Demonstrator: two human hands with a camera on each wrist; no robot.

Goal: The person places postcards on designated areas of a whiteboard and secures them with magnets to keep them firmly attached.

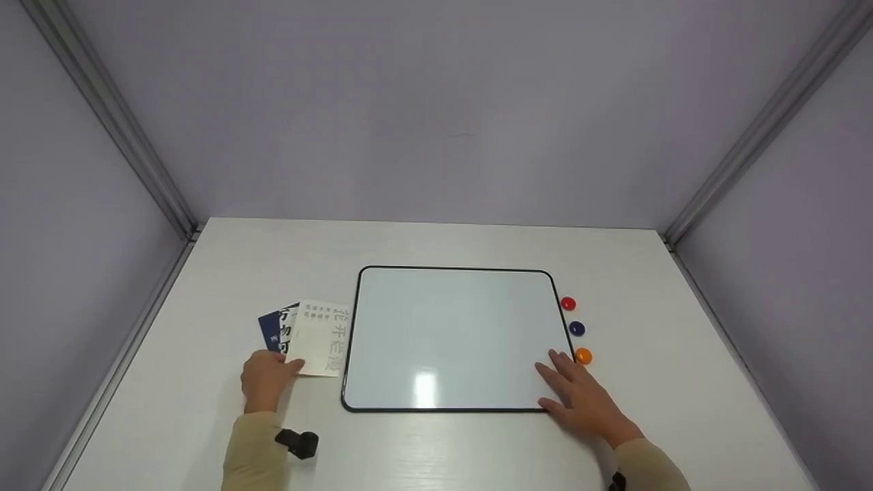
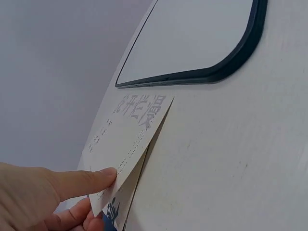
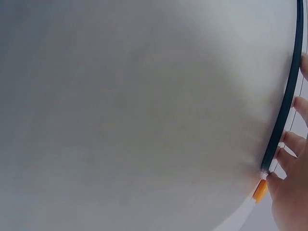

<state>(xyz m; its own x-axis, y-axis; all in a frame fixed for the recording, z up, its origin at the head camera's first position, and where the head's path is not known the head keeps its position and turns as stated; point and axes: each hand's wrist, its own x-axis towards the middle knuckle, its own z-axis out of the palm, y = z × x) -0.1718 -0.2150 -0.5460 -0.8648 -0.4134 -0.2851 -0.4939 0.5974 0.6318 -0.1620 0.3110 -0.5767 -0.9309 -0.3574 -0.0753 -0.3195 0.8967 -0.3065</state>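
Note:
At the left of the whiteboard (image 1: 457,341), my left hand (image 1: 264,375) pinches the lower left corner of a cream card (image 1: 318,341) printed with grey characters. The left wrist view shows the thumb on top of this card (image 2: 127,134), its lower edge raised, and the other fingers tucked beneath. Under it fan out a white card with black characters (image 1: 287,327) and a dark blue card (image 1: 270,331). My right hand (image 1: 580,402) rests with spread fingers on the whiteboard's lower right corner. Its little finger side lies close to an orange round magnet (image 1: 583,355).
A red round magnet (image 1: 568,303) and a dark blue one (image 1: 577,329) lie in a column beside the board's right edge, above the orange one. Grey walls (image 1: 436,123) enclose the white table (image 1: 436,450) at the back and both sides.

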